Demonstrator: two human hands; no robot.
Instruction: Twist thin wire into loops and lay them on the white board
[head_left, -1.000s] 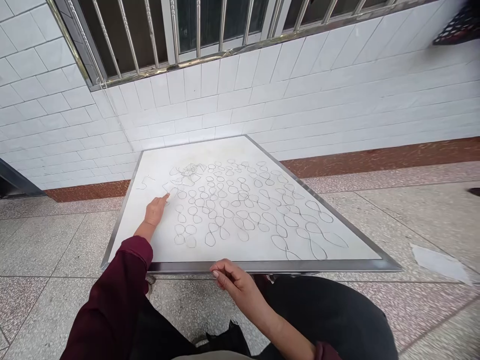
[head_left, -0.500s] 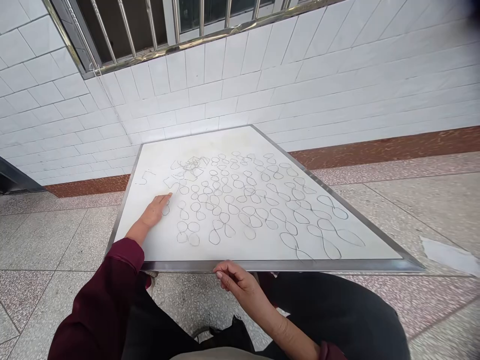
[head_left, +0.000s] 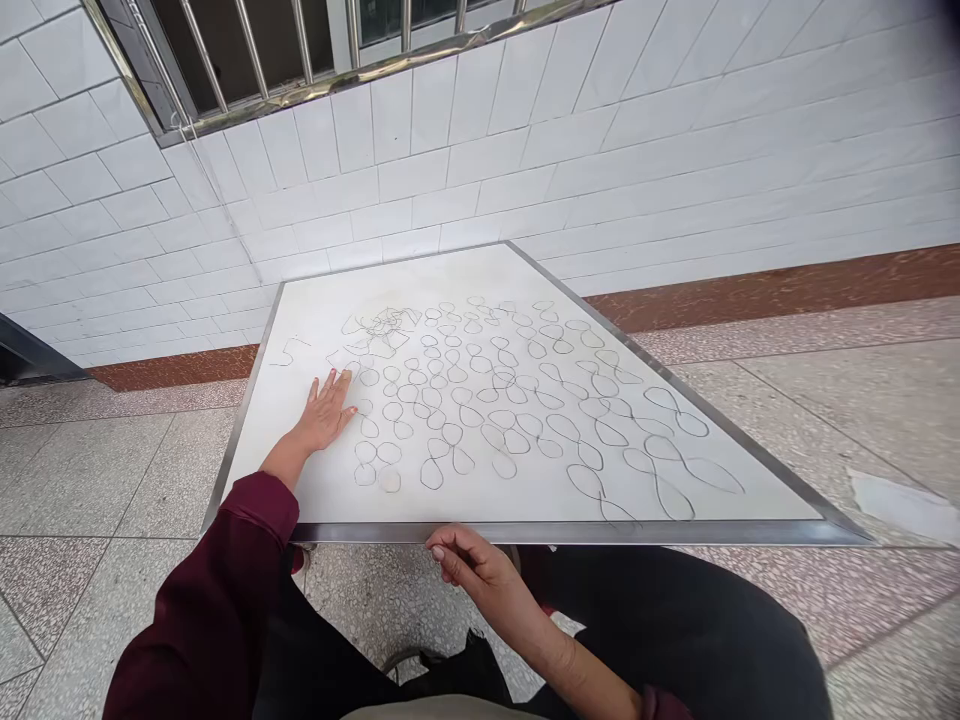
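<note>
On the left part of the white tabletop point(head_left: 315, 490), my left hand point(head_left: 328, 408) lies palm down, fingers spread, with nothing seen in it. Just to its right are thin dark wire loops, many shaped like a figure eight point(head_left: 675, 410), laid out in loose rows. Beyond my fingertips sits a tangled heap of bent wires point(head_left: 386, 325). My right hand point(head_left: 480, 565) is at the table's near metal edge point(head_left: 570, 532), fingers curled and thumb against them; nothing shows in its grip.
A few bent wire pieces point(head_left: 291, 350) lie apart at the table's left. Behind the table rises a white tiled wall point(head_left: 420, 190) with a barred window point(head_left: 300, 50). A white sheet point(head_left: 904, 505) lies on the floor at right. My legs point(head_left: 675, 630) are under the near edge.
My left hand has turned from edge-on with fingers together to flat with fingers spread, slightly to the right. The view has shifted a little. My right hand stays put.
</note>
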